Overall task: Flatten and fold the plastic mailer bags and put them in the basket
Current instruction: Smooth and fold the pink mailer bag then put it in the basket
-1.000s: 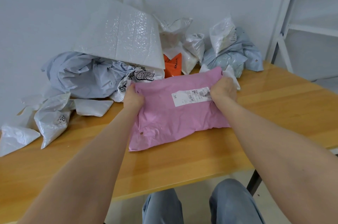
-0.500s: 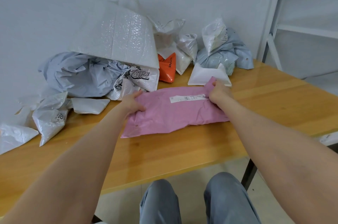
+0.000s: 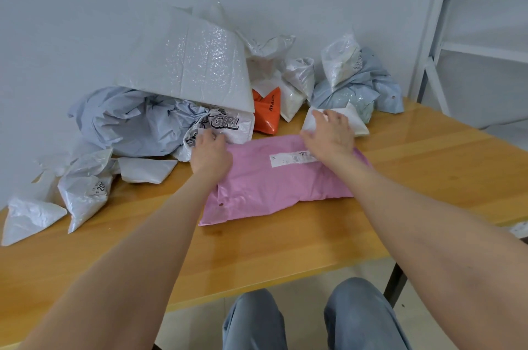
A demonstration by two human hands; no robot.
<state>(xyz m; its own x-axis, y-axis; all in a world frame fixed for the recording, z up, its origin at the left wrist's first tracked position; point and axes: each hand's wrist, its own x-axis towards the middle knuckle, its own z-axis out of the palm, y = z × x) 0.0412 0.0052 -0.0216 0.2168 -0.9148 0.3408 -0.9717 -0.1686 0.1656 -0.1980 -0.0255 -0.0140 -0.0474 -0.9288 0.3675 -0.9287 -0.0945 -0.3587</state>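
Note:
A pink mailer bag (image 3: pixel 274 184) with a white shipping label lies flat on the wooden table (image 3: pixel 285 249), folded over along its far edge. My left hand (image 3: pixel 210 151) rests on the bag's far left corner, fingers reaching past the edge toward the pile. With spread fingers, my right hand (image 3: pixel 328 135) presses flat on the far right edge, beside the label. No basket is in view.
A heap of crumpled mailers lines the wall: a big white bubble mailer (image 3: pixel 188 61), grey-blue bags (image 3: pixel 128 121), an orange bag (image 3: pixel 267 115), small folded white pieces (image 3: pixel 145 169) and a folded white bag (image 3: pixel 354 122) behind my right hand. A white metal rack (image 3: pixel 440 35) stands at right.
Both hands let go of the pink bag's far edge, which they had gripped and folded down; they now lie open on it. The bag lies flatter.

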